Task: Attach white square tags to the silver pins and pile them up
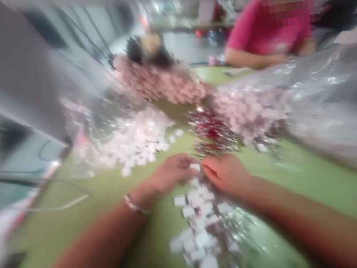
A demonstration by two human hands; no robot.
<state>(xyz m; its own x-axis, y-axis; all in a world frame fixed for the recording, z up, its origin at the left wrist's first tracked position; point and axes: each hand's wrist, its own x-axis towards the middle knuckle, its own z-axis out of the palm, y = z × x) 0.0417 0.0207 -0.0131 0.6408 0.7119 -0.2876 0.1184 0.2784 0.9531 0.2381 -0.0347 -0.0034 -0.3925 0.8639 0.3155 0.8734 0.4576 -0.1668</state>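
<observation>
My left hand point(174, 173) pinches a small white card point(195, 167) between thumb and fingertips above the green tabletop point(118, 223). Right beside it, my right hand point(226, 174) is closed with its fingers curled; whatever it grips is hidden. Below both hands lies a strewn row of small white cards point(203, 240). Shiny, silvery thin pieces point(242, 223) are spread to the right of that row, too blurred to name. Just beyond my right hand is a heap of silver and red glittering pieces point(213, 131).
Farther left, a pile of small white pieces point(138, 135) lies by a clear plastic bag point(78, 117). Pale pink bunches point(160, 80) are heaped at the back, more pink pieces point(251, 107) to the right. Large plastic bags point(346, 113) fill the right side. A person in pink point(256, 28) sits opposite.
</observation>
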